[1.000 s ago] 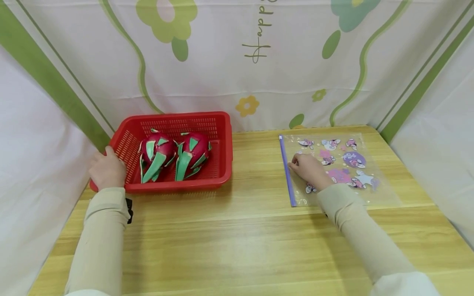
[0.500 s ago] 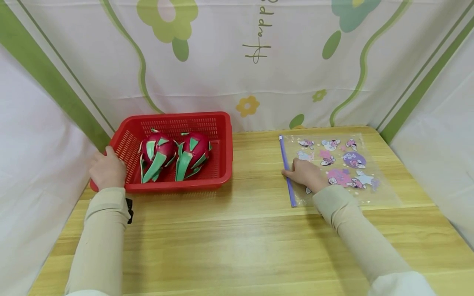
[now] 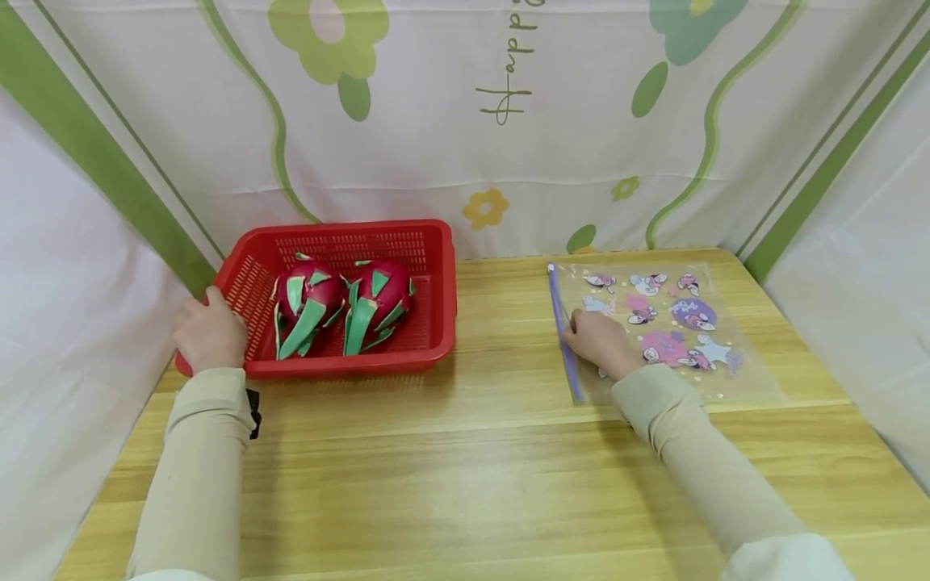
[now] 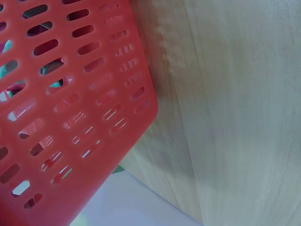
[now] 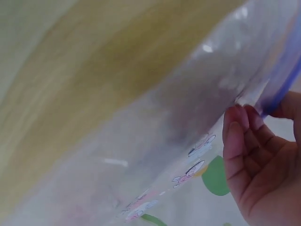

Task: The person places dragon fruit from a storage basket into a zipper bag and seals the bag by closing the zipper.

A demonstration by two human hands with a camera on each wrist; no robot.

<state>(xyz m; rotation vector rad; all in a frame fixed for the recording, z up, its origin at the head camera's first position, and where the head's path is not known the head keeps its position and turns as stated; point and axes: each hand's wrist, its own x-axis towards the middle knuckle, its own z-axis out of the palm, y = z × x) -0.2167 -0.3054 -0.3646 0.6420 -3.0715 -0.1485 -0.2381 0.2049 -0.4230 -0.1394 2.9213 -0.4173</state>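
Note:
My left hand (image 3: 211, 332) grips the left end of a red plastic basket (image 3: 349, 369), whose slotted wall (image 4: 89, 162) fills much of the left wrist view. Inside lie two dragon fruits, one on the left (image 3: 311, 294) and one on the right (image 3: 381, 294), pink-red with green scales. At the right, a clear zip bag (image 3: 734, 323) printed with pink and purple cartoon figures lies on the table. My right hand (image 3: 601, 339) pinches its opening edge beside the purple zip strip (image 3: 571, 373). In the right wrist view, the fingertips (image 5: 235, 113) press the film by the strip and the bag's edge is lifted.
The wood-grain table (image 3: 436, 468) extends between basket and bag and toward the front. A white cloth curtain (image 3: 421, 121) with flower prints hangs right behind the table. White cloth also closes both sides.
My right hand has shifted slightly left and toward me and taken hold of the bag's edge; the purple strip now bows up a little. The left hand and basket have stayed put.

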